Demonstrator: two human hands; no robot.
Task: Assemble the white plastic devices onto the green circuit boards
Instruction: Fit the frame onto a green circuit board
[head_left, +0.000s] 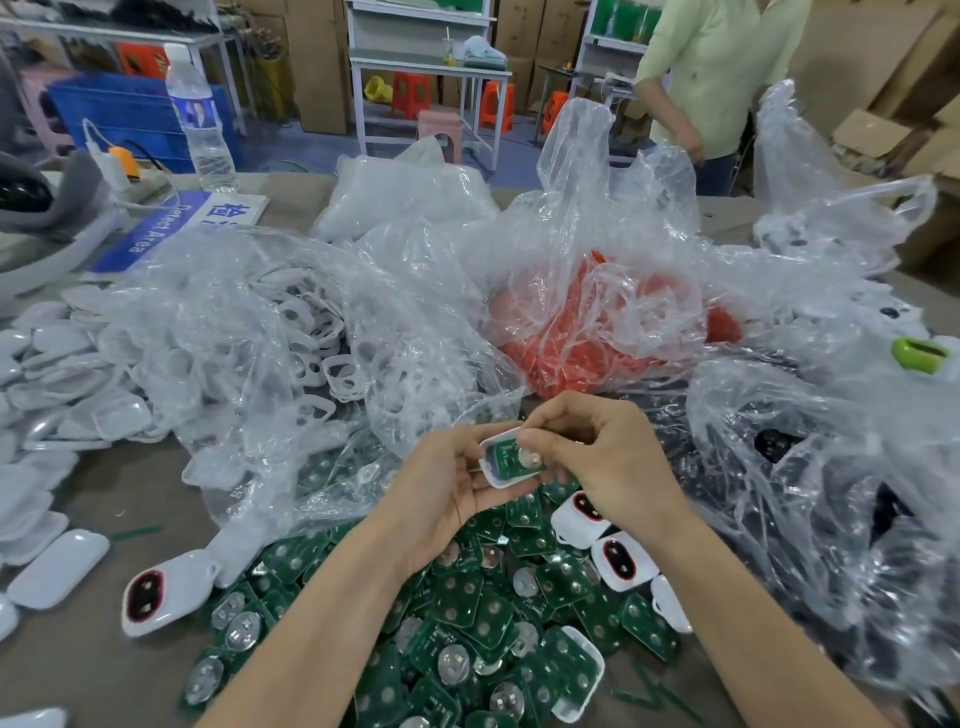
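I am watching my left hand (441, 493) cradling a small white rounded plastic shell (493, 479) above the near middle of the grey table (130, 499), with its fingers curled round the shell's edge. My right hand (608, 462) is pinching a small green circuit board (505, 453) and pressing it into the shell's open side.

I am reading this as one unit in mid-assembly. The board is lying inside the rim, but I cannot tell whether it is fully seated. A few white devices with dark red oval windows (618, 558) are lying just beside the heap (finished ones, I am guessing). A big heap of loose green boards with round metal discs (467, 597) is waiting under my wrists. Plain white plastic covers (57, 569) are piling up on the left, so most of the job is remaining.
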